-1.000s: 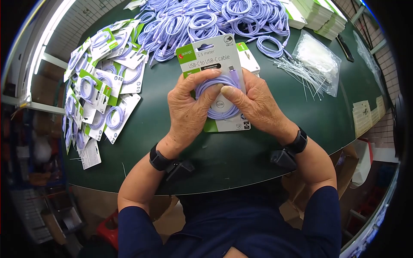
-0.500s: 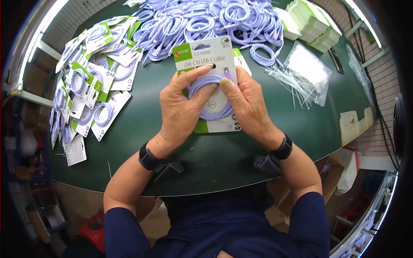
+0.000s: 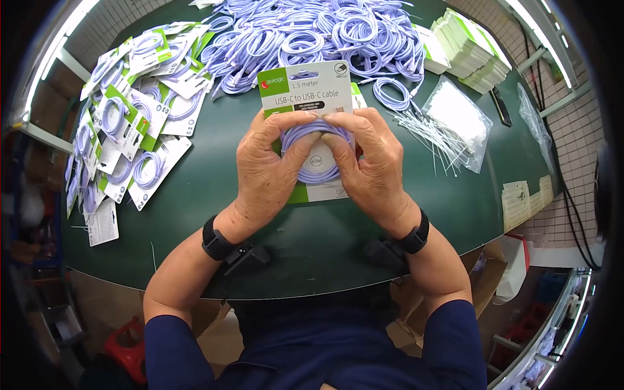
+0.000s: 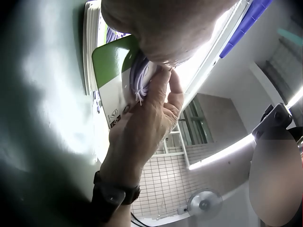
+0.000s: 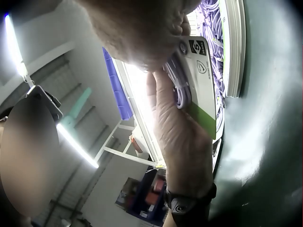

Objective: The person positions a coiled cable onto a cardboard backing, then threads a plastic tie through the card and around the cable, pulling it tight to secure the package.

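1. Holding the card (image 3: 305, 88) up over the near middle of the table (image 3: 208, 214), the left hand (image 3: 266, 172) and right hand (image 3: 370, 166) both pinch the coiled cable (image 3: 323, 174) against its face.
2. Uneven thumb pressure could let loops spring loose and spoil the coil.
3. Squeezing too hard might crease the thin card.
4. A slipped grip could drop it toward the loose cables (image 3: 312, 32) on the far side.
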The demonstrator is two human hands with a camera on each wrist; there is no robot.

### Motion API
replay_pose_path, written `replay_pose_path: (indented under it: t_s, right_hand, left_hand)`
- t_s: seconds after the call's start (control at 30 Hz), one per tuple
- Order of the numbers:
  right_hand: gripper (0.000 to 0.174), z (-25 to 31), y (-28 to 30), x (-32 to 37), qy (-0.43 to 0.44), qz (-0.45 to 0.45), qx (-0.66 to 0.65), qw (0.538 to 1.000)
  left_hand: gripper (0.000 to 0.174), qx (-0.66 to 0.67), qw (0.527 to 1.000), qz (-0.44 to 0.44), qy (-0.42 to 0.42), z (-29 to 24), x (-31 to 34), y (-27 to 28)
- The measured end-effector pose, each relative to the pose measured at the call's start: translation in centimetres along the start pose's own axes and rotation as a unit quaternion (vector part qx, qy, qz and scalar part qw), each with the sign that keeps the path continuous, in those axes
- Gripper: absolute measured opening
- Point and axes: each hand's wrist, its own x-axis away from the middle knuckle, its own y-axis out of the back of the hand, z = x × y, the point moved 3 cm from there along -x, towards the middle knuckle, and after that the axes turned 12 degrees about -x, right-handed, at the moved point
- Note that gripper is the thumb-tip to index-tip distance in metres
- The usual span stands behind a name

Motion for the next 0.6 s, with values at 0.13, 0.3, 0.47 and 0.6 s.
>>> replay_pose_path:
  t_s: [0.13, 0.3, 0.47, 0.6]
  right_hand:
    - [0.023, -0.3, 0.1, 0.0, 0.002, 0.008, 0.007, 1.000]
    - [0.021, -1.2, 0.1, 0.1, -0.023, 0.010, -0.018, 1.000]
    - [0.019, -1.7, 0.1, 0.0, -0.045, 0.021, -0.035, 0.998]
    - [0.018, -1.1, 0.1, 0.0, 0.021, 0.031, 0.041, 0.998]
  left_hand:
    - [0.025, 0.014, 1.000, 0.014, -0.009, 0.2, -0.4, 0.1]
    - [0.023, 0.029, 0.999, 0.031, -0.019, 0.7, -0.5, -0.2]
    - [0.024, 0.063, 0.996, 0.054, 0.023, 1.3, -0.2, -0.4]
    - [0.027, 0.029, 0.996, 0.069, 0.048, 1.1, -0.4, -0.5]
